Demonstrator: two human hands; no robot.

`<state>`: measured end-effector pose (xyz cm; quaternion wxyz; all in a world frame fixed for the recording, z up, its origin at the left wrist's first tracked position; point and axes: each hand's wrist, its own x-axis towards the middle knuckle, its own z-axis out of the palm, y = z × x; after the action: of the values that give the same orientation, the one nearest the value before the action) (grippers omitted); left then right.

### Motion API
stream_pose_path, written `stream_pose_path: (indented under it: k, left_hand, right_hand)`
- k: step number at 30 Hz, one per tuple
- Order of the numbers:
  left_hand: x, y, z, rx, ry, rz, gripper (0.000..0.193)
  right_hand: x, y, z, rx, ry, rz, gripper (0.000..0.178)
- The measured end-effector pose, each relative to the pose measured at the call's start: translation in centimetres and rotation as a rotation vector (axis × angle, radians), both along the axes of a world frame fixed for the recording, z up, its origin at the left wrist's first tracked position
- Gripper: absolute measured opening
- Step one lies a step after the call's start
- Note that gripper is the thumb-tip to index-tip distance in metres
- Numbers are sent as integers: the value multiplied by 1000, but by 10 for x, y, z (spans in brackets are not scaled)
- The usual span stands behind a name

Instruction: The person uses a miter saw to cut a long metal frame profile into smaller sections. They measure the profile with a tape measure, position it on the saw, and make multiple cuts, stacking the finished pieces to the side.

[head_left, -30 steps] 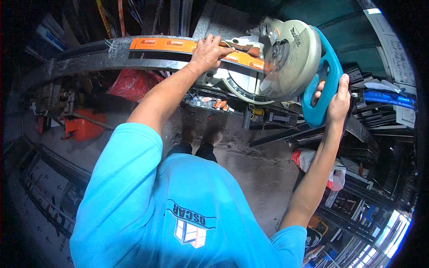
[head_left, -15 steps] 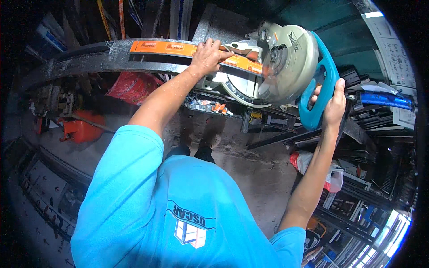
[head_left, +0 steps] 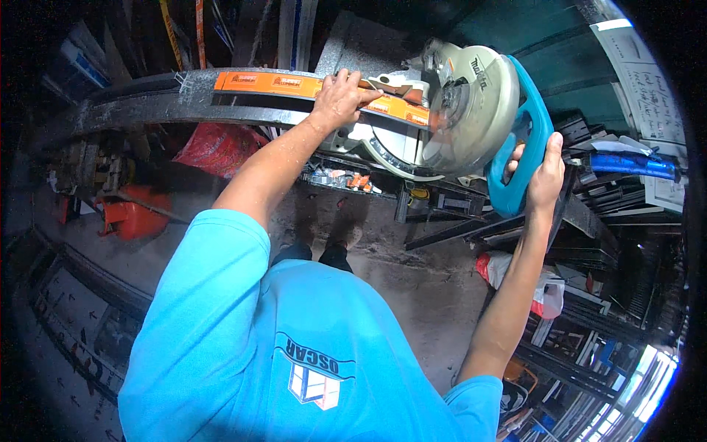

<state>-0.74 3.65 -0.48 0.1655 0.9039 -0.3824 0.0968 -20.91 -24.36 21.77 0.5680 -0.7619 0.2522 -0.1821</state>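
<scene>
My left hand presses over a long bar with orange printed film, its fingers bent across the top and the thumb stretched toward the saw. The bar lies along the back of a mitre saw, and its right end reaches the blade guard. On the right, my right hand is wrapped round the saw's teal loop handle. The cream saw head stands over the bar's end. A clear guard covers the blade, so where the blade meets the bar is hidden.
A long dark support rail runs left from the saw. Beneath it are a red bag and an orange container. Dark metal lengths crowd the right side, near a blue roll and a white-and-red plastic bag.
The saw head and its teal handle have shifted slightly left and down, with my right hand still gripping. My left hand and the orange-filmed bar stay almost where they were.
</scene>
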Motion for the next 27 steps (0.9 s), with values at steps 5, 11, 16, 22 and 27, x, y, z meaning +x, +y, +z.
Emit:
stream_pose_path:
  k: [5,11,16,22,27]
  left_hand:
    - [-1,0,1,0,17,3,60]
    - [2,-1,-6,6,-20,15,58]
    - [0,0,-2,-6,-23,3,61]
    - [-1,0,0,21,-2,20,60]
    - [0,-1,1,32,9,22,59]
  right_hand:
    - [-2,-2,-3,-14,-2,17,66]
    - [-2,-1,-5,-17,-3,6,66]
    - [-2,-1,-6,4,-1,5,66]
    - [-2,2,-6,-16,-22,-6,66]
    - [-3,-3,-9,-26,-7,6,67]
